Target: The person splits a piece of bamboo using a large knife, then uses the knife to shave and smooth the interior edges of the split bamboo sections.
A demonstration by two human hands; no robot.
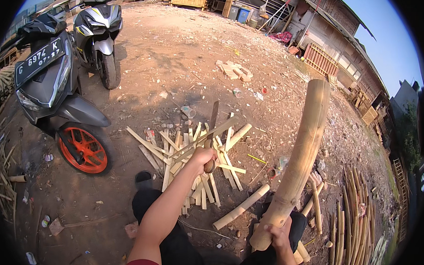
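My left hand (203,160) is closed round the handle of a machete (213,117), its blade pointing away from me. Beneath it lies a loose pile of split bamboo strips (206,195), crossing one another on the dirt. On the right, my right hand (279,234) grips the near end of a thick bamboo pole section (296,169). This section stands tilted, its far end raised up and to the right. Between my knees and the pile, a thinner bamboo piece (241,207) rests on the ground.
Two motorcycles stand at the left; the nearer (82,148) has an orange front wheel. Long bamboo poles (353,221) lie at the lower right. Flat wooden pieces (234,71) and litter are scattered over the dirt ground (170,44). A shed (318,28) borders the right side.
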